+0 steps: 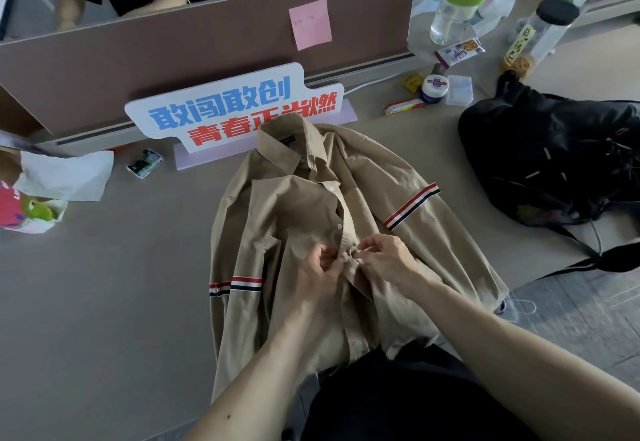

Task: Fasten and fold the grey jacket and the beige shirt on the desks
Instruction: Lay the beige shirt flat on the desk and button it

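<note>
Beige shirt (pixel 301 205) lies front up on the grey desk (pixel 104 284), in the middle. Its collar points at the sign (pixel 228 108) and the hem hangs off the near edge toward the person's lap. Long sleeves spread to both sides, each with a red, white and navy stripe band. Small white buttons run down the front strip; the front gapes a little below the collar, and I cannot tell which buttons are done up. Fabric is creased and bunched at mid-chest. Both forearms are bare and come in from the bottom edge, converging on that spot. Left hand (pixel 320 269) has its fingers curled and pinches the left front edge. Right hand (pixel 384 257), knuckles up, pinches the right edge, fingertips nearly touching the left's. The button between them is hidden. Black bag (pixel 554 153) slumps on the desk to the right, well apart from the shirt, contents not visible. White plastic bag (pixel 38 212) at the left edge holds something pink and something green. Clear bottle (pixel 457 4) with a green collar stands at the back right. Next to it, a black-lidded jar (pixel 543 32) has something tan at the bottom. Small clear box (pixel 459 90) sits just beside a white tub (pixel 434 88); contents unreadable.
</note>
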A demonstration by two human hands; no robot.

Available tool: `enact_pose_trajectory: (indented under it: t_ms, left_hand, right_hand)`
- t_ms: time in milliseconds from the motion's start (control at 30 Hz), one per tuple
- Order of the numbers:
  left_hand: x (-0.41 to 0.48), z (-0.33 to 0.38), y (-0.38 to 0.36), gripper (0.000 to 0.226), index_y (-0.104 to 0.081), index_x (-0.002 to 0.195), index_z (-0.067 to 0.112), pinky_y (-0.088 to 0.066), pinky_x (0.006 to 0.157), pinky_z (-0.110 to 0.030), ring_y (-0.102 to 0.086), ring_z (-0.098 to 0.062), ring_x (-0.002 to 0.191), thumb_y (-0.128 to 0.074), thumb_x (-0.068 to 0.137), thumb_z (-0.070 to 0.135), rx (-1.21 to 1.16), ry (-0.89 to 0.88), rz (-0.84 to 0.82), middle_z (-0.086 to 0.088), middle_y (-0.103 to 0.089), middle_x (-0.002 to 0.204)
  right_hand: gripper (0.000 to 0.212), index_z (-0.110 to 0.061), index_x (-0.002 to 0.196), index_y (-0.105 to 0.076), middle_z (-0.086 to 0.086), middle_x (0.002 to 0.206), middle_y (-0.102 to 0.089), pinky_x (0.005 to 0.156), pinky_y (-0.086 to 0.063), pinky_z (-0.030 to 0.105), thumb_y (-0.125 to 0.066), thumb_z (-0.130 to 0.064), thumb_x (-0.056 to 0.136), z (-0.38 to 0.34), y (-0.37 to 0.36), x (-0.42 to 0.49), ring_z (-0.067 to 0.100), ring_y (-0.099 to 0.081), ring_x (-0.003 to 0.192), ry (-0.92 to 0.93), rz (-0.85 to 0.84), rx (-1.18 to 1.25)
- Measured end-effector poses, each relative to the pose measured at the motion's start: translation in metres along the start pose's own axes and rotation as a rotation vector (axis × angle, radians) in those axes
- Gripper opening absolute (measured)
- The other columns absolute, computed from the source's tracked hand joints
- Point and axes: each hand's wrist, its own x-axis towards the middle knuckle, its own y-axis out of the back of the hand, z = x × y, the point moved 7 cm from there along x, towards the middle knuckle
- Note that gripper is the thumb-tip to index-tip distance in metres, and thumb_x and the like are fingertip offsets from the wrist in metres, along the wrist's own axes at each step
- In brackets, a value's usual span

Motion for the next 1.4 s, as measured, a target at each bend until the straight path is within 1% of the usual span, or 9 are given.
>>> enact_pose_trajectory:
  t_ms: [133,300,533,700,833,1000,1133,1333,1400]
  left_hand:
    - [0.005,-0.023,0.001,0.037,-0.055,0.13,0.013,-0.041,0.097,-0.025,-0.057,-0.023,0.124,-0.057,0.096,0.026,0.374,-0.051,-0.165,-0.008,-0.064,0.13]
    - [0.025,-0.046,-0.01,0.063,-0.028,0.153,0.018,-0.022,0.12,-0.037,-0.027,-0.024,0.147,-0.047,0.098,0.041,0.725,-0.195,-0.314,-0.005,-0.03,0.16]
    - [0.056,-0.033,-0.008,0.073,-0.03,0.153,0.018,-0.023,0.118,-0.052,-0.031,-0.033,0.144,-0.047,0.087,0.044,1.015,-0.374,-0.199,-0.011,-0.035,0.156]
    - [0.088,-0.022,-0.008,0.071,-0.035,0.148,0.014,-0.028,0.114,-0.055,-0.04,-0.038,0.137,-0.035,0.087,0.05,1.076,-0.436,-0.171,-0.016,-0.045,0.148]
    - [0.122,-0.002,-0.008,0.068,-0.038,0.148,0.005,-0.023,0.116,-0.056,-0.036,-0.044,0.14,-0.058,0.091,0.035,1.023,-0.45,-0.121,-0.023,-0.042,0.149]
    - [0.133,0.004,-0.009,0.077,-0.021,0.155,0.009,-0.01,0.122,-0.05,-0.019,-0.038,0.148,-0.059,0.091,0.03,1.077,-0.318,-0.132,-0.019,-0.024,0.16]
    - [0.094,0.005,-0.005,0.077,-0.017,0.156,0.023,-0.018,0.12,-0.041,-0.015,-0.03,0.15,-0.057,0.091,0.03,1.004,-0.07,-0.188,-0.009,-0.015,0.163]
    - [0.01,0.0,-0.007,0.042,-0.059,0.122,0.009,-0.04,0.101,-0.037,-0.049,-0.034,0.124,-0.068,0.085,0.027,0.765,-0.025,0.085,-0.015,-0.051,0.129]
    - [-0.012,-0.006,-0.02,0.039,-0.064,0.116,0.006,-0.042,0.096,-0.034,-0.056,-0.033,0.12,-0.069,0.086,0.03,0.688,0.062,0.083,-0.017,-0.062,0.122]
  right_hand:
    - [0.011,-0.02,0.087,-0.069,-0.007,0.084,-0.065,0.065,-0.039,0.025,-0.06,-0.026,0.088,0.007,0.018,-0.022,0.014,-0.059,0.081,0.202,0.128,-0.446]
    - [0.056,-0.038,0.127,-0.052,-0.005,0.134,-0.048,0.096,-0.047,0.04,-0.059,-0.046,0.072,0.068,-0.002,-0.028,0.023,-0.052,0.122,0.227,-0.07,-0.711]
    - [0.081,-0.033,0.156,-0.009,0.003,0.164,-0.001,0.121,-0.016,0.046,-0.053,-0.048,0.09,0.096,-0.02,-0.016,0.028,-0.005,0.15,0.174,-0.183,-0.9]
    - [0.08,-0.035,0.155,-0.004,0.001,0.165,0.003,0.122,-0.011,0.047,-0.045,-0.057,0.091,0.082,-0.018,0.018,0.029,-0.004,0.151,0.141,-0.182,-0.86]
    - [0.089,-0.037,0.155,-0.001,0.0,0.165,0.004,0.12,-0.02,0.044,-0.054,-0.052,0.086,0.061,-0.016,0.047,0.031,-0.015,0.148,0.109,-0.193,-0.851]
    - [0.06,-0.026,0.142,-0.039,0.008,0.143,-0.038,0.096,-0.045,0.044,-0.057,-0.021,0.085,0.036,0.002,0.053,0.034,-0.047,0.123,0.258,-0.018,-0.875]
    - [0.011,-0.014,0.087,-0.062,0.01,0.096,-0.063,0.073,-0.045,0.036,-0.054,-0.021,0.088,0.045,0.034,0.04,0.032,-0.06,0.092,0.301,0.031,-0.622]
    - [0.031,-0.008,0.077,-0.071,0.002,0.066,-0.053,0.052,-0.035,0.02,-0.058,-0.029,0.095,0.056,0.105,0.026,0.014,-0.052,0.067,0.268,-0.057,-0.31]
    - [0.034,-0.025,0.067,-0.073,-0.002,0.062,-0.052,0.05,-0.034,0.018,-0.057,-0.029,0.097,0.057,0.122,0.023,0.01,-0.048,0.061,0.235,-0.077,-0.277]
